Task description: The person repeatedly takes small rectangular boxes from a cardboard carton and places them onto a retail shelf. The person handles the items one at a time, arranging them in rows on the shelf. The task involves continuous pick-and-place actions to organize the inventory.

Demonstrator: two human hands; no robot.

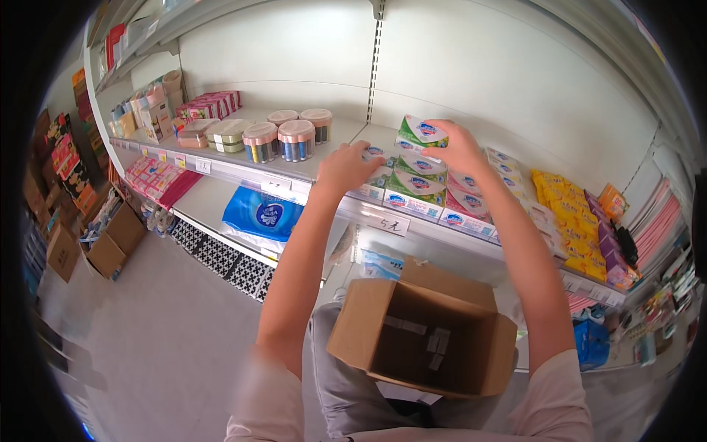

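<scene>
My right hand [459, 148] grips a green and white soap box [420, 132] at its right end, above the back of a row of similar boxes. Just to the left, my left hand [351, 168] rests at other soap boxes [378, 178], its thumb and fingers apart around their left side; whether it grips one is not plain. Stacked green and white boxes [418, 185] and pink and white boxes [467, 204] stand along the shelf's front edge. Below, an open cardboard box [436, 337] sits on my lap, with some small pale boxes at its bottom.
Clear round jars with pink lids [296, 132] and food containers [226, 132] stand left on the shelf. Yellow packets [574, 226] lie to the right. A blue pack [262, 212] lies on the lower shelf. An open carton [116, 237] stands on the floor, and a shelf overhangs above.
</scene>
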